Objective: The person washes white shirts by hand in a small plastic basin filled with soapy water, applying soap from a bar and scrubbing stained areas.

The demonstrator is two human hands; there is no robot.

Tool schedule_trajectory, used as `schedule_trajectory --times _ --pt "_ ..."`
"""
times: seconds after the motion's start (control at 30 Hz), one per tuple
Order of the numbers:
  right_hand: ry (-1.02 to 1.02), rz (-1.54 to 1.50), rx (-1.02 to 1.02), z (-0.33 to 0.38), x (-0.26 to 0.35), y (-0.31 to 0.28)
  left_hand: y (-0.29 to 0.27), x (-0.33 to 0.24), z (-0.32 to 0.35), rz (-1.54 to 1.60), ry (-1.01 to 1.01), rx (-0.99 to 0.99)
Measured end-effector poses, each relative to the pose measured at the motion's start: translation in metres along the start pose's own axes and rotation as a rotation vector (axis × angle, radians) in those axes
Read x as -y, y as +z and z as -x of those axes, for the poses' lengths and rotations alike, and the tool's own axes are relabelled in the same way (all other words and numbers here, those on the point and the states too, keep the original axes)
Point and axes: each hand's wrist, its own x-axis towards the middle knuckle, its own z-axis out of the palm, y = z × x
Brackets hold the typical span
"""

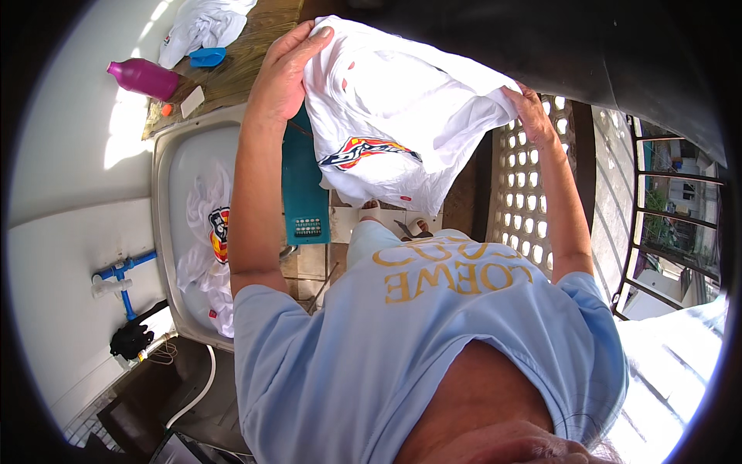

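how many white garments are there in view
3 visible: one white garment held between the left hand and right hand, a crumpled garment in the basin, and a bunched garment on the brown counter. More may be hidden in the heaps.

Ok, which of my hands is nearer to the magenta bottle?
Left. Your left hand, gripping the white printed shirt, is right of the magenta bottle; your right hand, across the shirt, is farther right.
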Motion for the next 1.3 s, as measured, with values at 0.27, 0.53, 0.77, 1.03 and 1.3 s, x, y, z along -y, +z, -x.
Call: schedule_trajectory --times 0.27,0.53,0.77,1.03,1.3 --pt "-0.008 0.009 -0.021 -0.006 0.006 0.003 0.004 -0.009 -0.006 0.087 0.040 0.013" --pt "-0.103 -0.042 0.166 0.039 -0.026 0.027 -0.010 -0.006 -0.031 -0.340 0.096 0.011" --pt "0.309 0.001 0.740 0.101 -0.062 0.138 -0.068 0.027 -0.039 0.003 -0.078 -0.051" --pt "0.277 -0.141 1.018 0.108 -0.106 0.228 -0.155 0.075 0.002 0.088 -0.179 0.018" --pt "0.186 -0.069 1.103 0.104 -0.136 0.257 -0.168 0.075 0.033 -0.074 -0.222 0.091"
